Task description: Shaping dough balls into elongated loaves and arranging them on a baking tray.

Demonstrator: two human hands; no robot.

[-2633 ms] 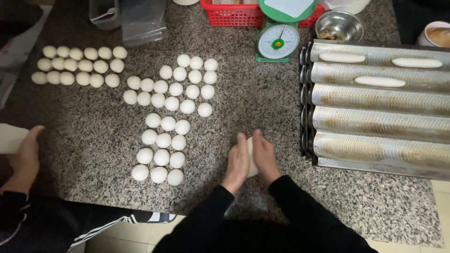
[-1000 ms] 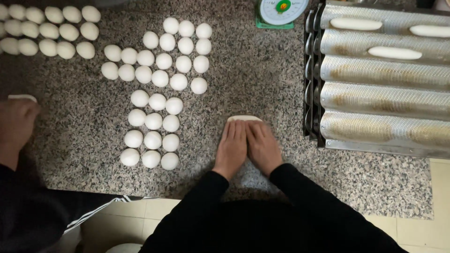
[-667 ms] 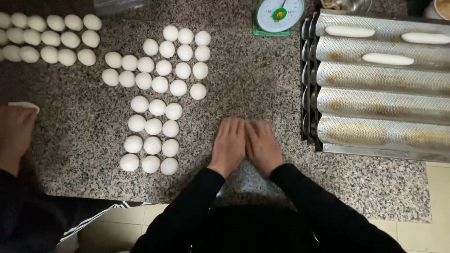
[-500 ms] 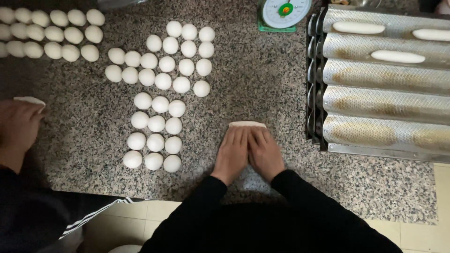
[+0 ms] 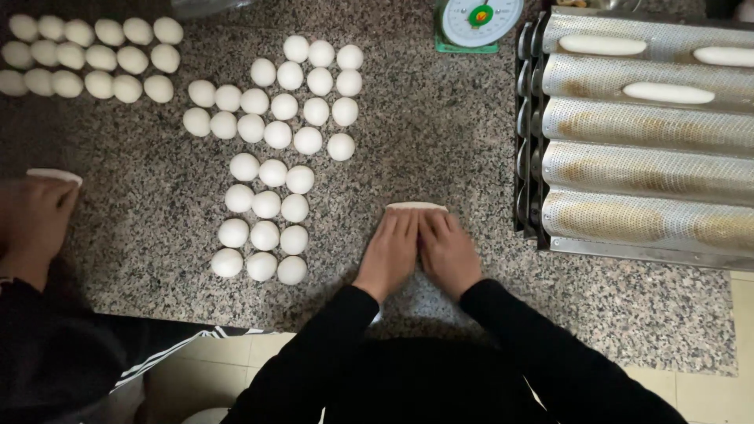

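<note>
Speckled granite table [image 5: 440, 141] carries everything. Right side: perforated metal baguette tray [image 5: 636, 165] with 5 troughs, 3 shaped white dough sticks [image 5: 667, 93] lying in the top 2 troughs, the lower 3 troughs bare. Top centre: green-and-white dial scale [image 5: 477, 20], cut off by the frame edge. Left of centre: rows of round dough balls [image 5: 271, 133], a second batch [image 5: 94, 55] at top left, none touched. Centre: left hand [image 5: 390, 250] and right hand [image 5: 448, 253] lie side by side, palms down, touching each other, fingers [image 5: 404, 228] straight and close together, pressing flat on a dough piece [image 5: 416, 206] on the table; only its far edge shows as a thin white strip past the fingertips. Change over the last second: the strip shows at 1.0 s ago, is fully covered by the hands at 0.7 s ago, and shows again at 0.5 s ago and now, so the hands are rolling back and forth over it. My read: the piece is mid-shaping, thinning into a stick, not ready for the tray. Far left: a co-worker's hand [image 5: 35, 224] rests on a similar white piece [image 5: 53, 175].
</note>
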